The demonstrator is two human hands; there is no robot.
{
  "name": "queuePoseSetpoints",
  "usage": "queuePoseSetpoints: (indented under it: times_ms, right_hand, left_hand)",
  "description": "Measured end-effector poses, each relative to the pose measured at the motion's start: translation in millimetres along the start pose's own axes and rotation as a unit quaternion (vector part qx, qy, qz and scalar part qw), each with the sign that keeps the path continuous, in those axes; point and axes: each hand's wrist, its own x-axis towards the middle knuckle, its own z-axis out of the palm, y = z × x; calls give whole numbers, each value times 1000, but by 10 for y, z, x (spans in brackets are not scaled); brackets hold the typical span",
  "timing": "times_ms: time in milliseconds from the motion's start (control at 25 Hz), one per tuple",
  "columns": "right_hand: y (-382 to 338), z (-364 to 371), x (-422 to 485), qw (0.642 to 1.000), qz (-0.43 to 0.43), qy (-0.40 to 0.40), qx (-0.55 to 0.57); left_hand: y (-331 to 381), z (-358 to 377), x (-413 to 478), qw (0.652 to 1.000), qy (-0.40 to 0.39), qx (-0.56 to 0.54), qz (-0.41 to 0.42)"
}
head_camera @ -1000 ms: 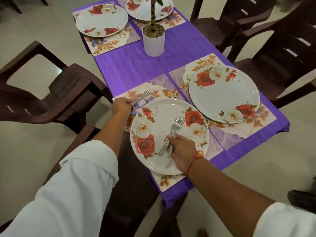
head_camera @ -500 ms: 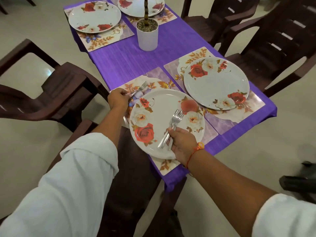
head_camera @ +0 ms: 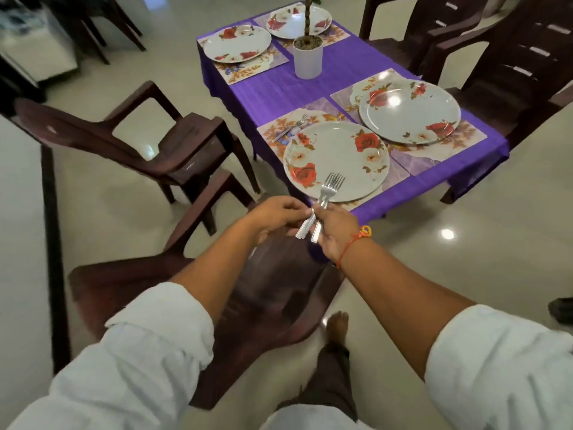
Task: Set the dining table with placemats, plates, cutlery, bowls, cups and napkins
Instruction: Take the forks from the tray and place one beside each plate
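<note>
Steel forks in the grip of the right hand, handles also in the pinch of the left hand.

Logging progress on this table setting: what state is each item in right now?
forks, bunched, gripped by right hand, pinched by left hand
single fork, lying on near placemat
near plate, empty, on that placemat
right plate, empty
plant pot, upright
</note>
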Motion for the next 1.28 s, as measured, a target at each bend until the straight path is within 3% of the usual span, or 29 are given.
queuePoseSetpoints:
  times_ms: [280, 480, 800, 1080, 1280]
  right_hand:
    - [847, 345, -793, 999, 1, -27, -37]
    - [1231, 1094, -1030, 998, -21, -51, -30]
    - [2111, 3072, -1039, 998, -44, -40, -33]
    - [2463, 4194, -738, 996, -53, -29, -65]
    - [2565, 4941, -33, 996, -54, -11, -66]
  left_hand:
    - [-445, -399, -1235, 999, 41, 4, -1]
    - [-463, -1181, -1743, 997, 69, -9, 21]
    - [-807, -3249, -2058, 987, 146, -23, 60]
    - [-1016, -4525, -2005, 986, 155, -49, 25]
    - [-933, -5319, -1589, 989, 141, -53, 9]
